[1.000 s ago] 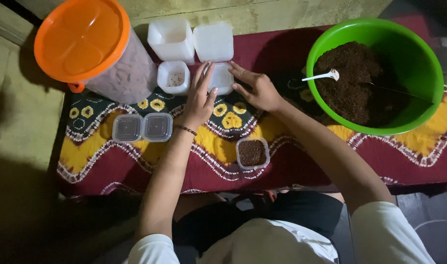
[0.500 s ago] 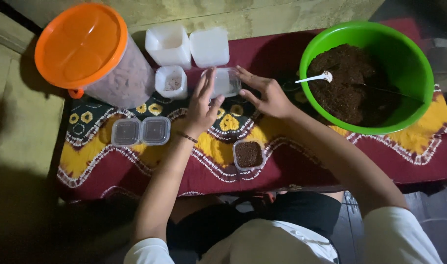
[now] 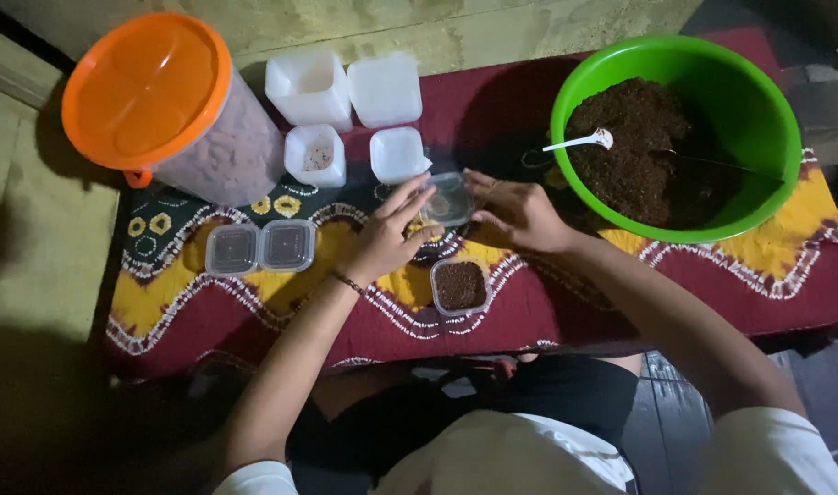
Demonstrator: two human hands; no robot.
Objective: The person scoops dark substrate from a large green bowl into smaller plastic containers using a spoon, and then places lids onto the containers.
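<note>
Grip: left hand [image 3: 387,240] and right hand [image 3: 520,215] are pinching a small clear square plastic lid [image 3: 448,198] between fingertips, just beyond an open soil-filled cup [image 3: 459,285] nearer the body.

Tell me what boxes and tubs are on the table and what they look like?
Clear lid: between left hand and right hand.
Open filled cup: square, near edge, dark brown inside.
Two lidded cups: left, side by side.
Big jar: far left, orange lid.
Green bowl: right.
</note>
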